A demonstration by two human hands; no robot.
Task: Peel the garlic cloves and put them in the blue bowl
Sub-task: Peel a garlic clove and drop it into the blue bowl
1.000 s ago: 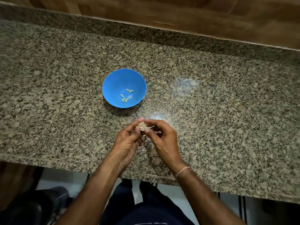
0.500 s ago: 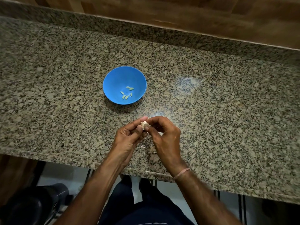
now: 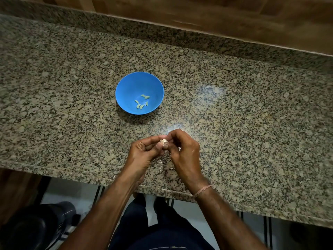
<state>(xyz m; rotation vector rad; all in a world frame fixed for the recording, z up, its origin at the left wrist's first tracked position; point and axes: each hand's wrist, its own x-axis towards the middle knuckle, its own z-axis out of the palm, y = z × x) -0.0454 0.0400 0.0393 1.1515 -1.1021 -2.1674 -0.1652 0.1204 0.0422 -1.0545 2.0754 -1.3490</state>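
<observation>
A blue bowl (image 3: pixel 126 91) stands on the speckled granite counter and holds several pale peeled garlic cloves (image 3: pixel 142 102) near its bottom. Below it, near the counter's front edge, a small whitish garlic piece (image 3: pixel 164 141) with papery skin is pinched between both hands. My left hand (image 3: pixel 144 152) grips it from the left with thumb and fingers. My right hand (image 3: pixel 183 152) closes on it from the right, its fingertips curled over the top. Most of the garlic is hidden by the fingers.
The granite counter (image 3: pixel 243 123) runs wide to both sides, with a raised granite lip and wooden wall (image 3: pixel 216 17) behind. A bit of skin (image 3: pixel 159 161) lies under the hands. A dark object (image 3: pixel 36 226) sits on the floor at lower left.
Both hands stay together on the garlic; the right fingers have curled further over it and the loose skin strip seen a second ago no longer sticks out. The view shifted slightly.
</observation>
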